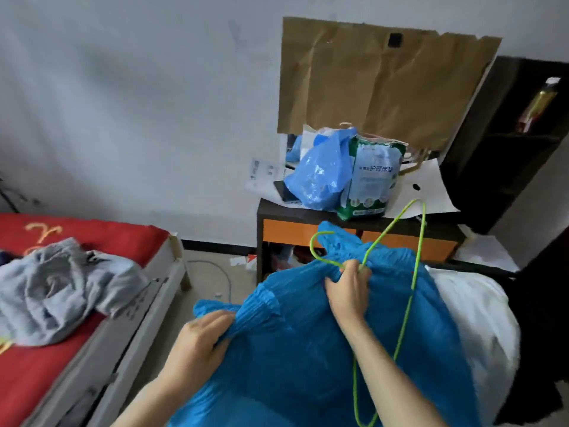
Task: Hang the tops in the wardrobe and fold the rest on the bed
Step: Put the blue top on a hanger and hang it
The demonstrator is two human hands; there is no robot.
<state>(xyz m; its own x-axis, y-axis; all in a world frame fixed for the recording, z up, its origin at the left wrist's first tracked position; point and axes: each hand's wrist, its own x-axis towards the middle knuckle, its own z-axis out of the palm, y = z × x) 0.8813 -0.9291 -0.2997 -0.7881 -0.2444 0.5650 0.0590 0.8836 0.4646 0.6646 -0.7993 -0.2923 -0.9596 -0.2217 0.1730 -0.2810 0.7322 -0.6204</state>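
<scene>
Fingers of the right hand point(348, 291) clench the neck of the green hanger point(381, 241) with the bunched collar of the blue top point(292, 349), hook poking leftward. The hanger's long bar slants from upper right toward the body, over the cloth, not inside it, so its ends probably need feeding into the shoulders. The left hand point(200, 343), nearer the free shoulder, grips that sleeve, beside the bed point(37, 380)
</scene>
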